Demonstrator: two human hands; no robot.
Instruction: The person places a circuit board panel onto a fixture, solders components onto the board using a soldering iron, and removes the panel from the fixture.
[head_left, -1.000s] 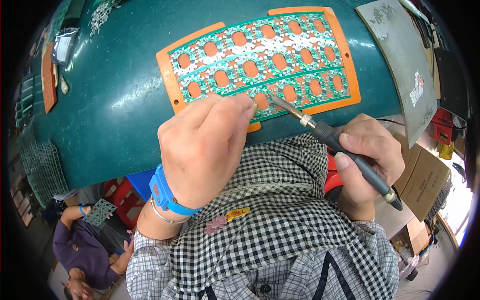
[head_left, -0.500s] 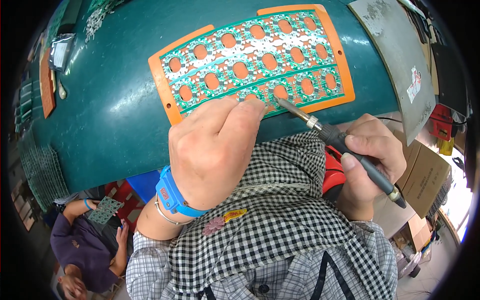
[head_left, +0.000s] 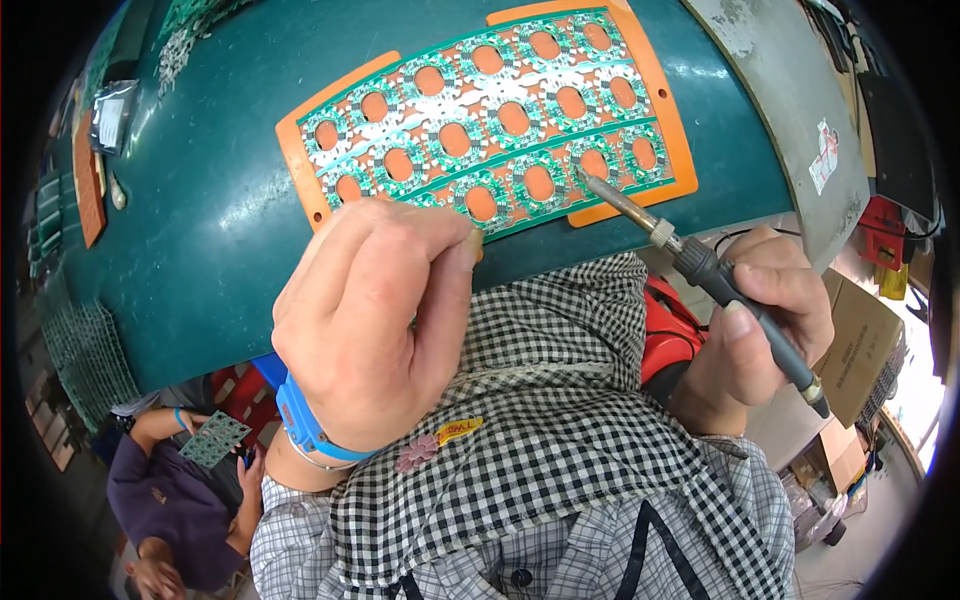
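A panel of green circuit boards, with rows of round cut-outs, lies on an orange tray. My right hand grips a soldering iron by its dark handle; the metal tip points at the panel's near row, toward the right. At the panel's near left edge is my left hand, wearing a blue wrist strap. Its fingers are curled and pinched together, back of the hand upward. Whatever they hold is hidden, though a small yellowish bit shows beneath the fingertips.
The green tabletop carries a packet in a clear bag at the far left. A grey board stands on the right, with a cardboard box below it. A seated co-worker at lower left holds a circuit panel.
My left hand has drawn left and slightly toward me, uncovering part of the near row. The iron has shifted right along that row. The tray sits a little farther left in view.
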